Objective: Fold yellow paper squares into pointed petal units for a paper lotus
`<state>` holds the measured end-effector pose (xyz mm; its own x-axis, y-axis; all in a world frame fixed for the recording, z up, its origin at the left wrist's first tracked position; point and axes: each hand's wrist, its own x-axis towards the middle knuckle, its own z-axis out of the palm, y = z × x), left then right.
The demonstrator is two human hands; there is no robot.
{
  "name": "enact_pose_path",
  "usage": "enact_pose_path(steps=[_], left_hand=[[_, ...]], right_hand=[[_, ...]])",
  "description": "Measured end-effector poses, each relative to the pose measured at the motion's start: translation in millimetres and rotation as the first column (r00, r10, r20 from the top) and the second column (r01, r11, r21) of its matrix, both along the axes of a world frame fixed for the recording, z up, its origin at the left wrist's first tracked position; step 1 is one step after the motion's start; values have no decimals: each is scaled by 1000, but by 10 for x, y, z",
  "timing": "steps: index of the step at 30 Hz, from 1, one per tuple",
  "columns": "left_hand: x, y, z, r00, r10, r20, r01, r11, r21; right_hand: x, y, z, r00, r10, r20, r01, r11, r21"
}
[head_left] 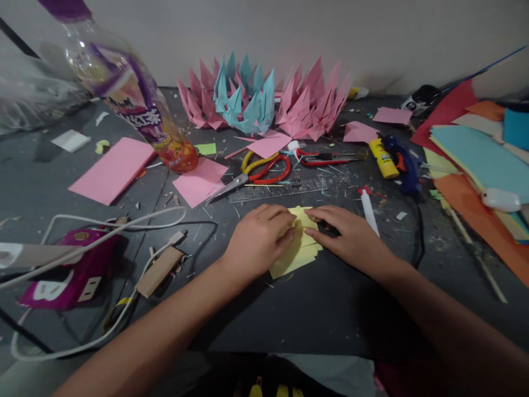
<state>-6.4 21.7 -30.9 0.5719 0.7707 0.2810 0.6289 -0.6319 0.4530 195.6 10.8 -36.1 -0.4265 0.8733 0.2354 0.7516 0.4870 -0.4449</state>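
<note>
A small stack of yellow paper sheets (289, 264) lies on the dark table in front of me. On top of it, a yellow piece of paper (298, 220) sits between my two hands. The curled fingers of my left hand (262, 234) grip its left side. At its right edge, my right hand (351, 234) holds it with thumb and index finger. My fingertips cover part of the paper, so its folds are hard to make out.
Behind my hands lie a clear ruler (281, 190), scissors (231, 186) and a red-handled cutter (326, 159). Pink (314, 102) and blue (256, 105) folded-paper shapes stand farther back. A bottle (136, 94) is left, beyond a purple power strip (78, 270); a glue gun (405, 165) lies right.
</note>
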Motion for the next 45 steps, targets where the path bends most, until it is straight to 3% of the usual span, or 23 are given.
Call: enact_pose_path(steps=[6, 11, 16, 18, 21, 25, 28, 33, 35, 39, 42, 45], left_hand=[[-6, 31, -34, 996, 77, 44, -70, 986, -155], [1, 18, -4, 964, 76, 256, -2, 960, -278], [-12, 24, 65, 943, 56, 328, 60, 942, -331], [-28, 36, 80, 949, 3, 316, 94, 951, -293], [-46, 41, 88, 980, -90, 179, 121, 978, -169], [-23, 17, 82, 991, -130, 28, 128, 991, 36], [13, -6, 90, 994, -104, -17, 105, 973, 205], [43, -58, 146, 995, -29, -100, 64, 926, 373], [43, -78, 157, 988, -31, -153, 84, 933, 350], [25, -71, 147, 963, -111, -245, 175, 951, 256], [2, -37, 134, 938, -183, -293, 251, 944, 213], [-13, -11, 120, 910, -278, -307, 335, 931, 148]], right_hand=[[-23, -39, -12, 999, 34, -19, -34, 999, -21], [-60, -89, 38, 991, 18, -133, -34, 993, -117], [-76, -121, 79, 964, -62, -259, 1, 973, -229], [-77, -126, 90, 948, -87, -306, 0, 962, -274], [-99, -137, 106, 905, -131, -404, -30, 929, -370], [-164, -157, 100, 786, -266, -559, -148, 796, -587], [-193, -157, 71, 707, -355, -611, -212, 718, -663], [-175, -127, 38, 569, -461, -681, -169, 745, -645], [-170, -125, 35, 585, -435, -685, -162, 765, -624], [-160, -144, 46, 746, -323, -582, -46, 847, -529], [-112, -137, 65, 888, -218, -404, 98, 950, -297], [-42, -92, 62, 986, 2, -169, -13, 998, -66]])
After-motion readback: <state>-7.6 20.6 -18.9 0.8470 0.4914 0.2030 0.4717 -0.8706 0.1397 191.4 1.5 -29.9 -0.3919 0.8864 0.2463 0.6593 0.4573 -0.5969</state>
